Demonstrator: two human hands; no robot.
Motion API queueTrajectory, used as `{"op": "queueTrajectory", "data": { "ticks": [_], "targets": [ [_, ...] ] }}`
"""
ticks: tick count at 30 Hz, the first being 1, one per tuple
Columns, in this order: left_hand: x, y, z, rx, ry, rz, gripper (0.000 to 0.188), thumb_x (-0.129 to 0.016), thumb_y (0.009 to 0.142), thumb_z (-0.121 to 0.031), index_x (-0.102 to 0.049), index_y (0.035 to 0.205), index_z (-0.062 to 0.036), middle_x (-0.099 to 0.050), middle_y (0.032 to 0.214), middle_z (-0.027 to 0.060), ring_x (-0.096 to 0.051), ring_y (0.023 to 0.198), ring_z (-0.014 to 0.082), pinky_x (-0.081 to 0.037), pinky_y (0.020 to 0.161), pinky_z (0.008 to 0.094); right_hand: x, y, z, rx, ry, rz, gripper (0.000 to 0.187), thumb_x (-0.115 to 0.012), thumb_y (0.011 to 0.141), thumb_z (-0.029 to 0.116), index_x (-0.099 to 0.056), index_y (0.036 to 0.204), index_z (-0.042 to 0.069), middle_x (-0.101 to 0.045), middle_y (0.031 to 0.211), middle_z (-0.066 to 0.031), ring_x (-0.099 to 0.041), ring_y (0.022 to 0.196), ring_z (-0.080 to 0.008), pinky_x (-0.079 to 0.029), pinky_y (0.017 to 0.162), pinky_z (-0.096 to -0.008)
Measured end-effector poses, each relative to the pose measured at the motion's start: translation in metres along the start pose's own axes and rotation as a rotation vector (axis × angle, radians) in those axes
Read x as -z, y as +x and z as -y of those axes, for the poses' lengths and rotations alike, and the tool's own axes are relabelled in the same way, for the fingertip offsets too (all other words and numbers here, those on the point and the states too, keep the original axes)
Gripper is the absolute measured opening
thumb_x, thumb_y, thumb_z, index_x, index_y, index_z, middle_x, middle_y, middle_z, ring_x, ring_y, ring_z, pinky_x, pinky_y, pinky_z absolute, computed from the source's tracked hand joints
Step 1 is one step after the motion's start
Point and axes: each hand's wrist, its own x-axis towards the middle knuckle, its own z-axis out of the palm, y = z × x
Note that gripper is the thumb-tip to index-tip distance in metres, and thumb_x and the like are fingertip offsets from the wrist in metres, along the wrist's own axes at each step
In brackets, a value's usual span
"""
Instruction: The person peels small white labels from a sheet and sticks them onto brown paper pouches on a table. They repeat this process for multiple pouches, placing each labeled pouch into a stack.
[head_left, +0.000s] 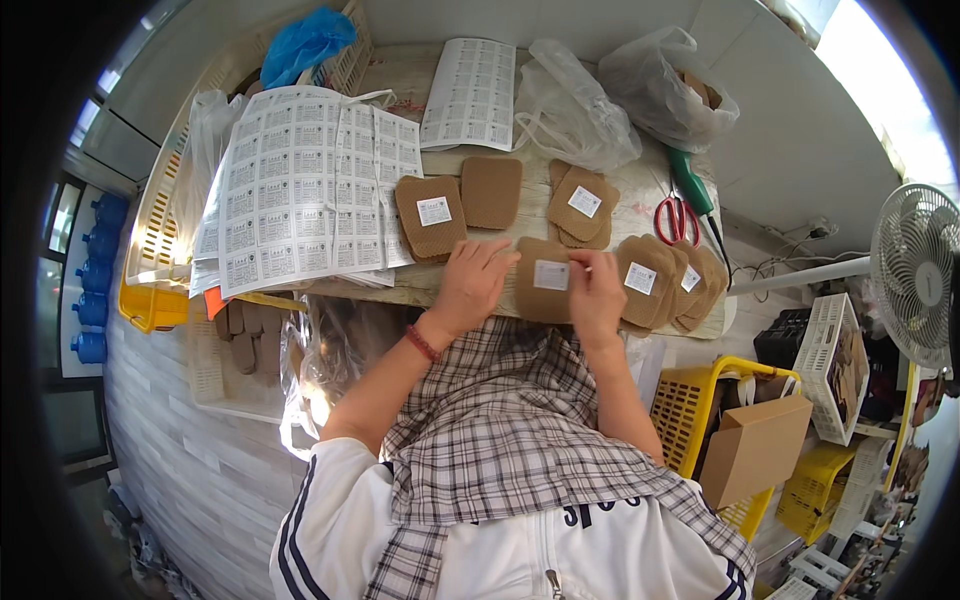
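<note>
A brown ribbed pad [540, 305] with rounded corners lies at the table's front edge, between my hands. On it is a small white label sticker [550, 275]. My right hand [598, 295] has its fingers pinched together at the sticker's right edge. With fingers stretched out, my left hand [474, 285] reaches to the pad's left edge and holds nothing. Similar labelled pads sit in a fanned stack [640, 295] to the right, in a pile [580, 215] behind, and in another pile [430, 225] at the left. A plain pad [491, 195] shows no label.
Sheets of printed labels [300, 190] cover the table's left side; another sheet [468, 95] lies at the back. Clear plastic bags [580, 110], red-handled scissors [676, 215] and a green-handled tool [688, 180] are farther right. A yellow basket [685, 405] and a fan [915, 275] stand at the right.
</note>
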Motion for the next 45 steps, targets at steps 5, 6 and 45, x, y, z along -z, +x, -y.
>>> {"op": "queueTrajectory", "data": {
  "ticks": [5, 6, 45],
  "targets": [
    [-0.026, 0.055, 0.005, -0.125, 0.070, -0.026, 0.035, -0.060, 0.084, -0.001, -0.068, 0.117, -0.0040, -0.065, 0.122, 0.0112, -0.059, 0.114, 0.0296, -0.044, 0.100, 0.0447, 0.086, 0.023, -0.042, -0.073, -0.022, -0.124, 0.020, -0.069, 0.093, 0.005, -0.068, 0.113, 0.007, -0.063, 0.102, -0.0096, -0.065, 0.085, -0.0255, -0.054, 0.077, -0.0362],
    [-0.036, 0.064, 0.006, -0.149, 0.082, -0.017, 0.035, -0.060, 0.084, 0.000, -0.068, 0.117, -0.0045, -0.065, 0.123, 0.0110, -0.059, 0.115, 0.0297, -0.043, 0.101, 0.0448, 0.095, 0.026, -0.051, -0.077, -0.098, -0.178, 0.022, -0.069, 0.093, 0.005, -0.068, 0.115, 0.007, -0.062, 0.105, -0.0097, -0.064, 0.083, -0.0241, -0.054, 0.077, -0.0352],
    [-0.007, 0.007, 0.002, 0.184, -0.060, 0.291, 0.058, -0.086, 0.073, -0.034, -0.073, 0.126, -0.0158, -0.057, 0.108, 0.0053, -0.052, 0.108, 0.0263, -0.037, 0.098, 0.0427, -0.031, 0.002, -0.017, -0.012, -0.031, 0.200, 0.013, -0.079, 0.083, 0.014, -0.070, 0.091, 0.009, -0.064, 0.093, -0.0085, -0.066, 0.084, -0.0320, -0.053, 0.073, -0.0439]
  ]
}}
